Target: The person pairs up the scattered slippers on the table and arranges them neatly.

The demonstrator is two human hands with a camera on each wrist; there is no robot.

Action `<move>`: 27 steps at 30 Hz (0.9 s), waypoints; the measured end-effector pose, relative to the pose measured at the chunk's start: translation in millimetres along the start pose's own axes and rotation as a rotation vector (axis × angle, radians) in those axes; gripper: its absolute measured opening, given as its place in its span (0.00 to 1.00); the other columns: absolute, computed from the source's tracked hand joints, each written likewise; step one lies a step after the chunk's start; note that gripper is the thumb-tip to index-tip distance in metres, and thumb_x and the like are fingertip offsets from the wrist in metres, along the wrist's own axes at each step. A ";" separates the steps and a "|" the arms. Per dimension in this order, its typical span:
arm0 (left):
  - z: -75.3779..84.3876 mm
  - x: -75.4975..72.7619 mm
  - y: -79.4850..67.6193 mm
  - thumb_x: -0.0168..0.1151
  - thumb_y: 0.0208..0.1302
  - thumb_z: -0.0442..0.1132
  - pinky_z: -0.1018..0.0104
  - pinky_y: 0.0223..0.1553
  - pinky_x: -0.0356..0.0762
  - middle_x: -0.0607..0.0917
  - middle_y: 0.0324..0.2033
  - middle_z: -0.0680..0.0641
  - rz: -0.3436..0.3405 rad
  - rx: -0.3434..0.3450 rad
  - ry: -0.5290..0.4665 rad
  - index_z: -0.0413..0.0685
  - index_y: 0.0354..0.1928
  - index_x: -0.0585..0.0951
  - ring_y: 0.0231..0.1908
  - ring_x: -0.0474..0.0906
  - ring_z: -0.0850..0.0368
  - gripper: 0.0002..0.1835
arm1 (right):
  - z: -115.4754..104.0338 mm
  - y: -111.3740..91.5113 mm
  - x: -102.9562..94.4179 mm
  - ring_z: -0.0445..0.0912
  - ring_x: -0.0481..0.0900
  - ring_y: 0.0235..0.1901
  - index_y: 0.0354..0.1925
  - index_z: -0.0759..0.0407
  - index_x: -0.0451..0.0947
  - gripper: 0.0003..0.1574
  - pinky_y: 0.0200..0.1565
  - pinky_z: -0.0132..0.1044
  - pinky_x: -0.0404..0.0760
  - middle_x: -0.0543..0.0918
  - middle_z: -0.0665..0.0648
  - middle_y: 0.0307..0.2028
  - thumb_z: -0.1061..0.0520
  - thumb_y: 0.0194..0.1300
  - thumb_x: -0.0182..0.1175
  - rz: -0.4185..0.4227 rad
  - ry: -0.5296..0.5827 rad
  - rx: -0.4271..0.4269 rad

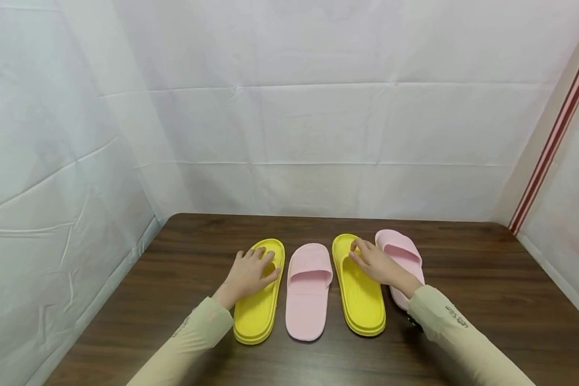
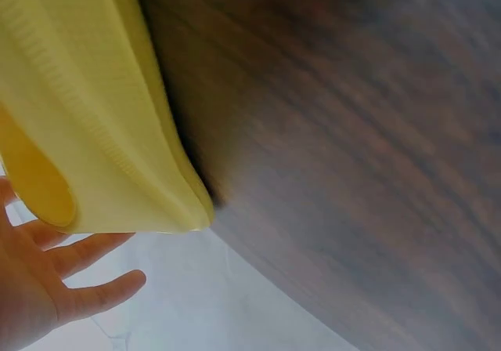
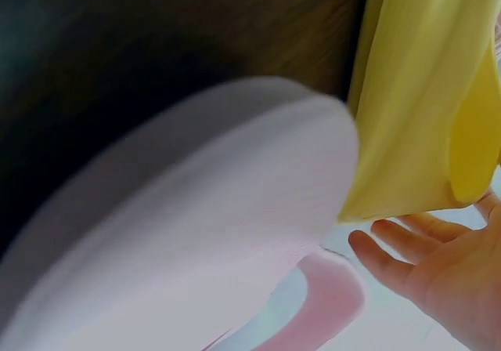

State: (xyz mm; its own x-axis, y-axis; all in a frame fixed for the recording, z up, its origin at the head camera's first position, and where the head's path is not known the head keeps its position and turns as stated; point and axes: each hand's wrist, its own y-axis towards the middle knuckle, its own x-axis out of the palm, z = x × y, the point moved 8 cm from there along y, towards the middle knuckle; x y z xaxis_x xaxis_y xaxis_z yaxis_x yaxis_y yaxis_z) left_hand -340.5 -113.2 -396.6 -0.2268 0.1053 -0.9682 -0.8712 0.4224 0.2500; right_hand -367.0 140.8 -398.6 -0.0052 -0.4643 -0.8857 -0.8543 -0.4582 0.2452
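Observation:
On the dark wooden table four-across lies a row of slippers, yellow and pink by turns. Over the strap end of the leftmost yellow slipper (image 1: 257, 317) hovers my left hand (image 1: 246, 274), fingers spread. In the left wrist view those fingers (image 2: 98, 298) show beside the slipper's strap opening. My right hand (image 1: 379, 265) reaches across the other yellow slipper (image 1: 364, 303), fingers loosely bent near its strap. A pink slipper (image 1: 306, 313) lies between the yellow pair. The second pink slipper (image 1: 396, 240), tilted outward at the right, is partly hidden under my right wrist.
The wooden table (image 1: 468, 279) extends to both sides of the row. White sheeting (image 1: 313, 123) hangs behind it and along the left side. A red-striped edge (image 1: 555, 128) runs down the sheeting at the right.

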 end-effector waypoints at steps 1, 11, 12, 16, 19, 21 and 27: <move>0.1 -0.3 -0.3 0.46 0.61 0.58 0.43 0.48 0.65 0.75 0.51 0.41 0.002 0.000 0.001 0.53 0.52 0.70 0.51 0.72 0.43 0.23 | 1.5 0.5 0.6 0.45 0.68 0.26 0.43 0.56 0.63 0.12 0.32 0.37 0.68 0.71 0.57 0.31 0.50 0.67 0.46 -0.004 0.008 -0.005; -1.4 -1.7 -1.3 0.46 0.61 0.58 0.41 0.49 0.65 0.75 0.52 0.41 0.011 0.004 0.015 0.54 0.52 0.70 0.51 0.72 0.43 0.23 | 12.1 5.4 6.1 0.47 0.70 0.33 0.45 0.54 0.62 0.17 0.39 0.41 0.70 0.72 0.59 0.38 0.44 0.65 0.47 -0.055 0.032 -0.044; -2.1 -1.5 -1.4 0.47 0.61 0.58 0.41 0.49 0.65 0.75 0.52 0.41 0.012 0.003 0.014 0.53 0.52 0.70 0.52 0.72 0.43 0.23 | 12.3 6.2 6.4 0.46 0.69 0.32 0.45 0.54 0.62 0.18 0.37 0.40 0.70 0.72 0.58 0.38 0.44 0.65 0.47 -0.061 0.028 -0.046; -6.5 -1.0 -2.3 0.47 0.61 0.57 0.41 0.48 0.64 0.75 0.52 0.41 0.004 -0.011 0.007 0.53 0.52 0.70 0.52 0.72 0.43 0.23 | 12.9 8.6 7.2 0.44 0.68 0.29 0.43 0.52 0.61 0.18 0.33 0.35 0.67 0.72 0.57 0.36 0.42 0.65 0.47 -0.088 0.003 -0.039; -10.4 0.0 -3.1 0.46 0.61 0.58 0.40 0.49 0.64 0.75 0.53 0.41 -0.009 -0.022 0.008 0.54 0.53 0.70 0.54 0.71 0.44 0.23 | 12.8 9.0 6.3 0.44 0.68 0.28 0.43 0.52 0.61 0.18 0.31 0.35 0.67 0.72 0.57 0.36 0.41 0.64 0.47 -0.103 0.005 -0.031; -12.2 0.6 -3.3 0.45 0.61 0.59 0.39 0.49 0.64 0.74 0.53 0.41 -0.014 -0.022 0.011 0.54 0.53 0.70 0.54 0.71 0.43 0.23 | 12.7 9.0 5.8 0.45 0.68 0.28 0.42 0.52 0.61 0.19 0.31 0.35 0.67 0.72 0.57 0.36 0.41 0.64 0.47 -0.109 0.006 -0.029; -14.1 2.2 -3.0 0.45 0.61 0.59 0.38 0.49 0.63 0.74 0.54 0.41 -0.019 -0.016 0.001 0.54 0.53 0.70 0.54 0.70 0.43 0.24 | 13.3 8.0 5.3 0.45 0.68 0.29 0.42 0.52 0.61 0.19 0.33 0.36 0.66 0.71 0.57 0.35 0.40 0.64 0.47 -0.105 -0.017 -0.037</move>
State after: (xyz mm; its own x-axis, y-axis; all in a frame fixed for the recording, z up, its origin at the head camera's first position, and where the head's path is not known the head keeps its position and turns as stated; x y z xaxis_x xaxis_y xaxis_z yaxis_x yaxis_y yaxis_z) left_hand -344.5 -127.0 -399.5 -0.2103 0.0962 -0.9729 -0.8822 0.4102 0.2312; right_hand -380.8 144.8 -406.6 0.0740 -0.3993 -0.9138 -0.8310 -0.5313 0.1649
